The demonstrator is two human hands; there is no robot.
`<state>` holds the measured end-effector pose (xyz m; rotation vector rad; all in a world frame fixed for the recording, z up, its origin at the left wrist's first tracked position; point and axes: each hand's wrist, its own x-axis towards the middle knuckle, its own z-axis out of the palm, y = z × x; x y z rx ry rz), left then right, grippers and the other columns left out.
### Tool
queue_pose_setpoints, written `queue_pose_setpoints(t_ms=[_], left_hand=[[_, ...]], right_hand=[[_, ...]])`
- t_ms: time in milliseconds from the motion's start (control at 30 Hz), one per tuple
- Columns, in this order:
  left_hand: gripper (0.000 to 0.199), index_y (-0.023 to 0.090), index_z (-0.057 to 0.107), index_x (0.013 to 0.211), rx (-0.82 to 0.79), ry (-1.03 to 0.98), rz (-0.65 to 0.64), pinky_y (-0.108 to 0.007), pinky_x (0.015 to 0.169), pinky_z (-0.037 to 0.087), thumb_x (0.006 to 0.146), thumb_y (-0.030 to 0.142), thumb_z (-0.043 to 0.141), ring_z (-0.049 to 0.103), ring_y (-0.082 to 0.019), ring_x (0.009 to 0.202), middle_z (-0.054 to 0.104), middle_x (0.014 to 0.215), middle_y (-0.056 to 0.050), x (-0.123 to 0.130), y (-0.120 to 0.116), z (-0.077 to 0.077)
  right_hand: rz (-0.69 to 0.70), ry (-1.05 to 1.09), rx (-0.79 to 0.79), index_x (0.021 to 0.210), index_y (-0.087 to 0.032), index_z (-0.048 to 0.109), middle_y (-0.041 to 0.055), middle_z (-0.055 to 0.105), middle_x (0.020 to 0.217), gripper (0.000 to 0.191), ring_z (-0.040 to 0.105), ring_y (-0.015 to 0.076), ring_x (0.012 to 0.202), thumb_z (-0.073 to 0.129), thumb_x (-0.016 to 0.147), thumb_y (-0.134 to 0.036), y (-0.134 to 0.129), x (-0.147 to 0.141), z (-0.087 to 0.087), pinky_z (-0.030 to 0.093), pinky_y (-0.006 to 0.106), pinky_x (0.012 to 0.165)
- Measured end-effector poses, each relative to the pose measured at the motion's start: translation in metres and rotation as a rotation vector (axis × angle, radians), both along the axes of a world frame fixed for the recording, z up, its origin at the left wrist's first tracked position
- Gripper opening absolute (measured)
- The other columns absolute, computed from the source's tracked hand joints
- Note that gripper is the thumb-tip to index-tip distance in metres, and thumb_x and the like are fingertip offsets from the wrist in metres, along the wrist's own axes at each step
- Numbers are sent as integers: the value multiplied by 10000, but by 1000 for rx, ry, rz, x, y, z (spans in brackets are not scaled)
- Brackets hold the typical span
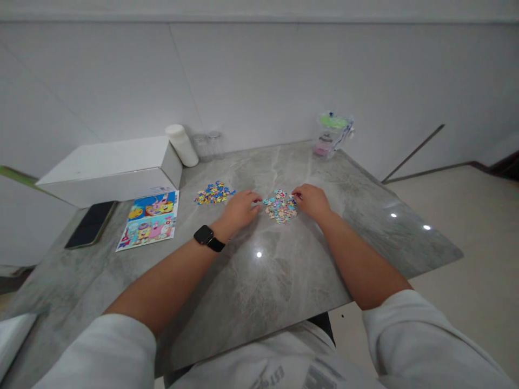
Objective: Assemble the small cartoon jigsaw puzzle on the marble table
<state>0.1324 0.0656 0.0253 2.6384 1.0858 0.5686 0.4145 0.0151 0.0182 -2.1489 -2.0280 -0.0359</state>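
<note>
A loose pile of pastel jigsaw puzzle pieces [280,207] lies on the grey marbled table [259,292] between my two hands. My left hand [242,209] rests at the pile's left edge, thumb and forefinger apart, with nothing visible held. On the opposite side, my right hand [312,201] has its fingertips pinched together on a puzzle piece [295,196] at the pile's right edge; the fingers partly hide it. Behind my left hand sits a second pile of blue and yellow puzzle pieces [213,193]. A black watch [208,237] is on my left wrist.
Left on the table lie a printed cartoon picture sheet [149,220] and a dark phone [91,225]. Behind them stand a white box [117,165], a leaning white bottle [182,145] and clear glasses [208,146]. A clear plastic bag [331,135] sits at the back right, against the wall.
</note>
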Motion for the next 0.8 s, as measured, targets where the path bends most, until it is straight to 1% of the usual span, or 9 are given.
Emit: queue_pose_setpoints(t_ms=[100,167,200,333,467,533,600,700,800], left_hand=[[221,202,788,1135,46,97,-28,-383,998,532,981,264,641,685,-253,1068,758,1124,-96,24,15,-8],[237,213,803,1124,65,188,-49,-380,997,526,994,268,612,684,-257,1079,760,1119,-97,32,23,-11],[249,217,807,1123,76,230,-48,-377,994,525,1000,269,596,684,-258,1083,760,1121,-98,34,27,-12],[299,201,805,1135,122,313,14,-383,975,521,1023,269,536,685,-264,1077,759,1128,-116,36,37,-13],[313,187,784,1193,142,318,46,-404,955,514,1016,246,533,681,-277,1065,758,1130,-134,36,38,-11],[311,200,773,1227,156,319,43,-409,951,507,1016,272,556,673,-281,1078,753,1158,-133,37,37,-9],[302,213,783,1211,163,329,34,-412,947,501,1024,309,566,663,-283,1092,743,1187,-134,38,36,-7],[293,226,808,1147,167,350,12,-414,946,488,1035,325,556,653,-280,1100,731,1208,-133,40,37,-5],[307,204,817,1103,199,386,-15,-440,942,477,1040,312,536,648,-301,1110,732,1184,-151,42,37,-2]], right_hand=[[93,38,3,1175,-255,816,95,778,1147,278,686,241,1079,590,1019,-299,2,0,-1,485,335,946],[103,54,-4,1159,-252,818,85,778,1148,267,684,236,1084,600,1004,-263,4,4,-4,486,327,954],[82,61,2,1155,-249,817,83,776,1155,268,683,236,1092,601,997,-241,5,6,-6,487,325,958],[-13,83,28,1189,-237,805,92,760,1198,307,673,246,1130,572,994,-195,12,13,-13,492,329,971],[34,103,-6,1226,-250,803,98,750,1224,335,667,244,1151,556,1006,-197,19,11,-16,494,328,971],[56,94,-23,1213,-262,813,96,754,1217,338,672,249,1141,549,1010,-206,19,10,-15,497,335,957],[60,71,-37,1187,-269,825,99,758,1207,329,678,260,1129,550,1012,-224,18,8,-13,499,348,939],[14,36,-52,1165,-274,830,114,762,1195,312,686,271,1103,556,1016,-264,14,6,-9,499,360,911],[-47,18,-61,1177,-277,821,129,762,1179,298,691,274,1075,569,1018,-300,10,6,-5,497,366,898]])
